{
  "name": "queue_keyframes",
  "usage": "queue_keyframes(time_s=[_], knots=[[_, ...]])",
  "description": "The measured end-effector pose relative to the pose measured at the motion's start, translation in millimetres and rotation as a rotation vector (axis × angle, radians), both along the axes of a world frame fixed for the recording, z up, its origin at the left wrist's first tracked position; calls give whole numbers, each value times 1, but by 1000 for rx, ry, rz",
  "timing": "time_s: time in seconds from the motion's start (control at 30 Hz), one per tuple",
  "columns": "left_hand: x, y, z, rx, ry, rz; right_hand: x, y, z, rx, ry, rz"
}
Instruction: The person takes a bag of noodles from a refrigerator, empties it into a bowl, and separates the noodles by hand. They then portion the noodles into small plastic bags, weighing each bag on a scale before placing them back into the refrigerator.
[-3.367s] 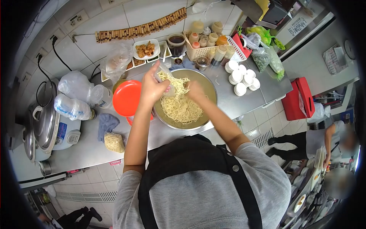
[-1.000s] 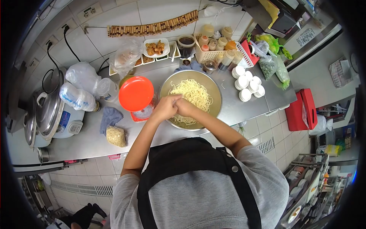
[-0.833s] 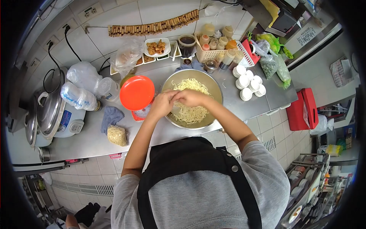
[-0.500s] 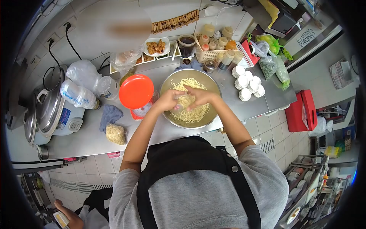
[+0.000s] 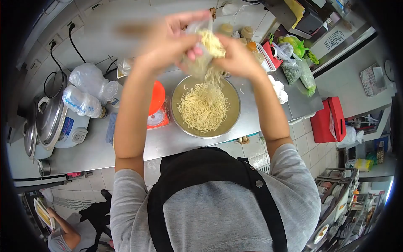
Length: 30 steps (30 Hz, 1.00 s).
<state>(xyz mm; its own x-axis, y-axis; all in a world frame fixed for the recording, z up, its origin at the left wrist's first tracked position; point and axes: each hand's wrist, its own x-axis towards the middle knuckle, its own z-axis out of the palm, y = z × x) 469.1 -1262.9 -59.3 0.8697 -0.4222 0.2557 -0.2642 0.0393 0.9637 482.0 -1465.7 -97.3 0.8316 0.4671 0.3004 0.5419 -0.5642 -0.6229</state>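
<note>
High over the counter, my left hand (image 5: 172, 44) grips a clear plastic bag (image 5: 195, 65). My right hand (image 5: 237, 59) is closed at the bag's other side, its fingers beside a clump of pale noodles (image 5: 213, 44) at the bag's mouth. Some noodles hang down in a blurred strand toward the large metal bowl (image 5: 237, 103) below. A heap of loose noodles (image 5: 203, 107) lies in that bowl. Left of it stands a kitchen scale (image 5: 156, 119) with an orange-red pan (image 5: 157, 98), partly behind my left forearm.
Stacked white cups (image 5: 280, 92) and bagged greens (image 5: 306, 77) stand at the right. Sauce bottles (image 5: 247, 32) are partly hidden behind my right hand. Lidded cookers (image 5: 52, 113) and plastic-wrapped items (image 5: 84, 103) fill the left. Another person (image 5: 69, 233) is at lower left, holding a tray.
Both my hands have risen from inside the bowl to well above it, lifting the bag. The noodle heap now shows fully. The other person's arm and tray have shifted.
</note>
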Motion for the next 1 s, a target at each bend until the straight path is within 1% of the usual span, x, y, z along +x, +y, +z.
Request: queue_keyframes(time_s=[0.07,0.1,0.13,0.17,0.2,0.23,0.27,0.3,0.33,0.37,0.4,0.43,0.47,0.53,0.57,0.6,0.63,0.67,0.7,0.73,0.77,0.8,0.83,0.87,0.9,0.93,0.97,1.0], knots=[[6,5,29,-32,-153,82,-1,3,39,32,-160,-3],[4,7,46,-34,-155,83,1,4,55,56,-147,14],[1,10,64,-127,-228,9,1,7,72,80,-134,32],[-2,12,77,-217,-298,-65,-7,13,91,117,-245,43],[-5,14,87,-217,-298,-63,-12,20,102,155,-355,55],[-10,16,95,-278,-258,10,-2,22,105,232,-226,106],[-13,18,98,-338,-217,85,2,27,100,233,-225,111],[-11,30,94,-313,-229,-4,6,36,89,369,-339,171],[-8,32,87,-309,-225,7,12,41,76,509,-448,231],[-8,33,81,-330,-176,98,26,25,66,108,-143,173],[-7,36,72,-354,-131,196,30,31,38,319,-112,216],[2,46,57,-248,-74,228,35,32,16,297,32,258],[8,49,40,-217,-35,245,40,32,-4,268,176,303],[12,52,7,-132,1,292,34,41,-41,431,656,214],[12,53,-7,-75,-1,322,35,43,-63,609,805,221],[9,50,-21,-73,58,371,38,44,-85,781,960,227],[10,52,-36,24,95,409,41,44,-105,981,1009,246],[13,51,-54,39,116,403,43,47,-117,1180,1064,264],[15,49,-72,57,140,397,31,55,-107,1251,1032,163],[15,45,-85,156,148,411,17,62,-99,1321,999,55],[16,39,-99,178,184,403,13,70,-105,1306,1029,91],[9,34,-100,194,243,325,12,76,-116,1275,824,46],[10,29,-114,194,150,314,12,79,-127,1243,612,-1],[8,24,-122,232,47,287,15,78,-139,1240,623,22],[2,20,-121,267,-31,270,17,75,-148,925,448,1],[8,15,-136,334,-289,316,18,71,-156,611,269,-23],[12,12,-145,349,-326,287,12,71,-142,330,73,-65],[14,9,-152,362,-364,254,14,71,-132,326,74,-60]])
